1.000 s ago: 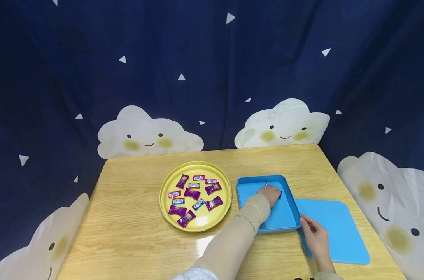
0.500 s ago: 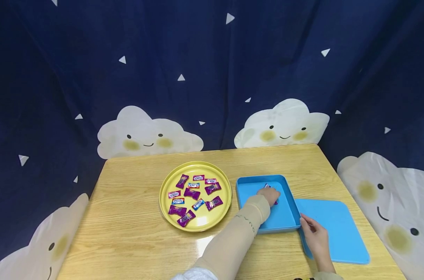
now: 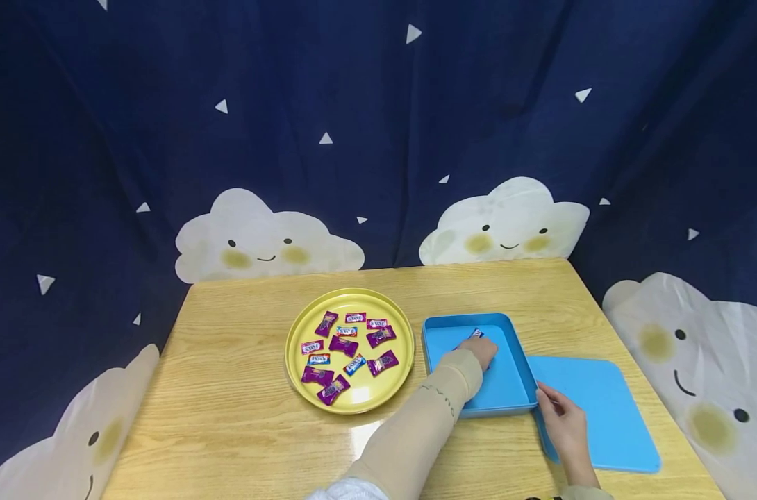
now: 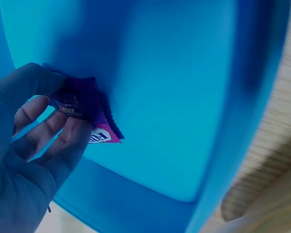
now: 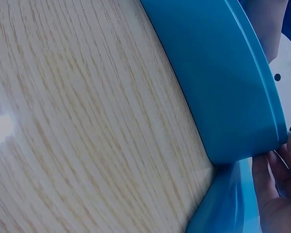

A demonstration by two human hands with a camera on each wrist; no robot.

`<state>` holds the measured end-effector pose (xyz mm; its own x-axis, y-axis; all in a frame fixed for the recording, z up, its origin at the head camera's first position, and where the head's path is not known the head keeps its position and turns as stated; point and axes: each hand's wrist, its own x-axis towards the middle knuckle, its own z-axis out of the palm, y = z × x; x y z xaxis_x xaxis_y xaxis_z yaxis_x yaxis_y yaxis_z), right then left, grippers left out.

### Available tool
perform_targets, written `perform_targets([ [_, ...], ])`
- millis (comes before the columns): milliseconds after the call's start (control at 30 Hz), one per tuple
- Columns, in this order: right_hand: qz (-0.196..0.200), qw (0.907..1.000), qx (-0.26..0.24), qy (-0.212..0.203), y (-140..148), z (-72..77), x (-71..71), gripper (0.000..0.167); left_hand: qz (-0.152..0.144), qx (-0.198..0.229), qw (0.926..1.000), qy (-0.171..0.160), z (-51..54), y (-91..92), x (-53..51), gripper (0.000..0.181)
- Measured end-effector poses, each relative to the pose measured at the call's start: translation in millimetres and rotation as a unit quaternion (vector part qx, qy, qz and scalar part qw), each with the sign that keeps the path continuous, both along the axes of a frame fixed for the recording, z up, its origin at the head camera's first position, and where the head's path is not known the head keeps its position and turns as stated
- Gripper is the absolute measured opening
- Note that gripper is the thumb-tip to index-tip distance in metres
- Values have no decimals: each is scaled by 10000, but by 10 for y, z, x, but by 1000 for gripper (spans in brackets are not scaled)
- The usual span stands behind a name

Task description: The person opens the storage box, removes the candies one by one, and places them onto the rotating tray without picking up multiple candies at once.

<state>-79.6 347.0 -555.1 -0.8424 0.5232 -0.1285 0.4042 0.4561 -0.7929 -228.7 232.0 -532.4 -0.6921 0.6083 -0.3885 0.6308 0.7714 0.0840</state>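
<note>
Inside a shallow blue box, my left hand pinches a purple wrapped candy between thumb and fingers, low over the floor. A pink edge with white lettering shows below the purple wrapper; whether this is a second candy I cannot tell. From the head, the hand hides most of the candy. My right hand grips the box's near right corner, its thumb at the rim and its fingers against the outside, as the right wrist view shows.
Left of the box stands a round yellow tray bearing several purple, pink and blue wrapped candies. A flat blue lid lies right of the box, beside the right hand. All rest on a wooden table before a dark blue curtain.
In the box, my left hand has shifted slightly left and the candy has turned under it, its far end now pointing up and right. The right hand has stayed at the corner.
</note>
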Motion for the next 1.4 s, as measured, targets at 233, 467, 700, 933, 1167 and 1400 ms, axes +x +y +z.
perform_targets([
  [233, -16, 9998, 146, 147, -13, -11, -1, 40, 69, 281, 9995, 106, 36, -47, -11, 17],
  [467, -1, 10000, -21, -83, -6, 10, -7, 43, -48, 620, 9979, -153, 374, -131, -34, 8],
  [700, 24, 9999, -63, -137, -16, 29, -16, 44, -336, 893, 9954, -49, 591, -248, -74, 39],
  [933, -8, 9999, -112, -112, -14, 22, -13, 44, -656, 1157, 9909, 205, 741, -459, -68, 38],
  [1167, -105, 9997, -156, -147, -23, 29, -21, 44, -631, 1583, 9840, 513, 881, -808, 28, 40],
  [1400, -150, 9997, -98, -145, -17, 9, -26, 44, -498, 2105, 9735, 744, 836, -1280, 123, 30],
])
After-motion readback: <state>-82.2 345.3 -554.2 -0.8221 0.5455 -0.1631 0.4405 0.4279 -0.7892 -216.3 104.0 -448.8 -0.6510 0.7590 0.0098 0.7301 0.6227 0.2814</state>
